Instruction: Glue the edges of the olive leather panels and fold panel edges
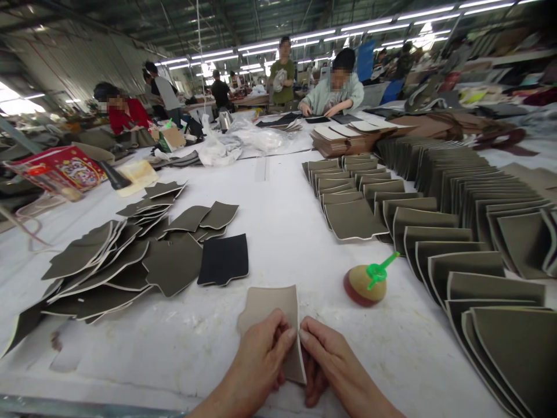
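- Centrally, a beige panel sits at the near side of the white table, left of a squat bottle with a green nozzle.
- Left hand and right hand: fingers pinch the panel's right-hand edge, thumbs nearly meeting.
- Step in hand, apparently: working that edge.
- Next move probably calls for even finger pressure along it, keeping it straight.

A red patterned bag stands at left, crumpled clear plastic farther back, strip lights overhead.
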Demonstrator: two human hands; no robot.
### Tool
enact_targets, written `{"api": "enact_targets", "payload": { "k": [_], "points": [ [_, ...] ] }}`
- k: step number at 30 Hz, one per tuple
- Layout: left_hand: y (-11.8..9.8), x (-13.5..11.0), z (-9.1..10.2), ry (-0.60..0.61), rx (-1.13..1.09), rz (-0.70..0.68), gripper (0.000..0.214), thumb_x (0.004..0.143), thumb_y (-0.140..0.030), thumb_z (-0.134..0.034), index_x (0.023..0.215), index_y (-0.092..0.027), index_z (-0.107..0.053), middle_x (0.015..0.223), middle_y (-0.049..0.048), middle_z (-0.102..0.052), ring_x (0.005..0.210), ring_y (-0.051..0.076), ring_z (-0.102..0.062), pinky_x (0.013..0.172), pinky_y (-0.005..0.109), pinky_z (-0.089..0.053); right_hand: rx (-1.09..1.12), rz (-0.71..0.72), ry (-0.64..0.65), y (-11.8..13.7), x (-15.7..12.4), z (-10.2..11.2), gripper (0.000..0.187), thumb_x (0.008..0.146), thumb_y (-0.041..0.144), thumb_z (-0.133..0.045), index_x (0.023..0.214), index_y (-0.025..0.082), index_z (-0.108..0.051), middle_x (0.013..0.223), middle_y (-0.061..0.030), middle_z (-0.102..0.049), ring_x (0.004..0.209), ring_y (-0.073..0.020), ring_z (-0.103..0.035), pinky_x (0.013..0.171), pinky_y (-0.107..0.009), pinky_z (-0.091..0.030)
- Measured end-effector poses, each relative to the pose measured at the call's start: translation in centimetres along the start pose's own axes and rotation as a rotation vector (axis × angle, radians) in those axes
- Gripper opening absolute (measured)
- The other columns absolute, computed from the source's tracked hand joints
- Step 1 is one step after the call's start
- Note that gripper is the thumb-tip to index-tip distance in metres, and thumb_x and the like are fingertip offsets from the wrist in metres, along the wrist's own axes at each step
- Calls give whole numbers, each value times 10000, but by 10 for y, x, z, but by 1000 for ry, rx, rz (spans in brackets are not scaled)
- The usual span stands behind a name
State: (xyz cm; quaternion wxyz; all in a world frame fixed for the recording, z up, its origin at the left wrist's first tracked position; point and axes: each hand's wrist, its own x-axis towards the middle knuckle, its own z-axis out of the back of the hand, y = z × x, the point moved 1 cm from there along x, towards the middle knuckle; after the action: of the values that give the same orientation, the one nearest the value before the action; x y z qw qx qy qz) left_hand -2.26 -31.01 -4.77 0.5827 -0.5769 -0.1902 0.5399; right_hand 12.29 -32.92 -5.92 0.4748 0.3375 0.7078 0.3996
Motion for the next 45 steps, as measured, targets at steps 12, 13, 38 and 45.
{"api": "enact_targets", "payload": {
  "k": [12, 13, 38, 45],
  "points": [
    [3, 2, 2, 46, -7, -16, 322, 955, -495, -357, 831, -206, -431, 574, -57, -516, 382, 83, -470, 313, 138, -319, -23, 91, 29, -2, 3, -2, 502, 848, 681, -488, 736, 194, -447, 568, 75, -492, 321, -43, -466, 289, -116, -343],
    [3, 2, 2, 50, -13, -17, 328, 951, -503, -363, 829, -206, -429, 591, -56, -516, 385, 81, -474, 310, 137, -320, -40, 89, 21, -3, 4, -2, 500, 853, 680, -482, 741, 193, -451, 569, 76, -488, 318, -42, -458, 286, -118, -341],
    [9, 5, 1, 74, -110, 23, 488, 883, -687, -367, 795, -209, -418, 504, -52, -494, 375, 92, -467, 332, 153, -308, -260, 200, 13, 15, 0, -2, 368, 973, 489, -339, 750, 223, -461, 608, 36, -540, 497, -116, -473, 537, -244, -395],
    [4, 5, 1, 88, -113, 16, 435, 890, -629, -401, 789, -206, -410, 558, -53, -498, 369, 80, -464, 323, 151, -316, -340, 93, 27, 16, -4, 1, 306, 974, 489, -351, 823, 234, -427, 684, 46, -529, 417, -86, -426, 401, -236, -281]
  ]
}}
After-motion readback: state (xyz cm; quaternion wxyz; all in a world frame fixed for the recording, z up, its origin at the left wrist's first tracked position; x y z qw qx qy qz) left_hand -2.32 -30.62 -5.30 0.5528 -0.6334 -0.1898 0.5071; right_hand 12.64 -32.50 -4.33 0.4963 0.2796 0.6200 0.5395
